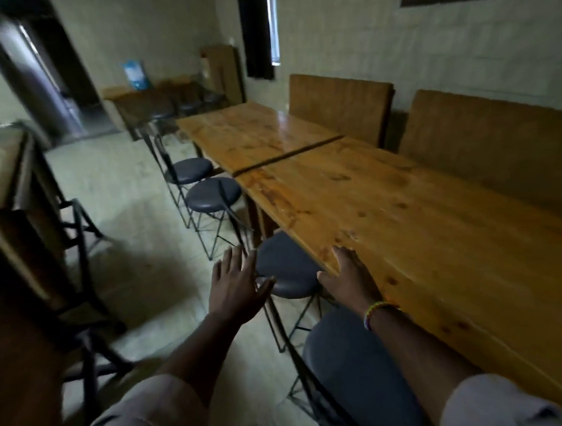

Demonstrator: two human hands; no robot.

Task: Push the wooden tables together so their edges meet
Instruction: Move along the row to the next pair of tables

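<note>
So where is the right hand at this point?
In the head view, lower centre-right, the right hand lies open on the front edge of the near wooden table, just right of a round grey stool.

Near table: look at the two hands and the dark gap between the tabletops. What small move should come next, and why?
Probably bring the left hand onto the near table edge. Only the right hand rests there; the left hovers open over a stool, and a dark gap remains before the far table.
</note>
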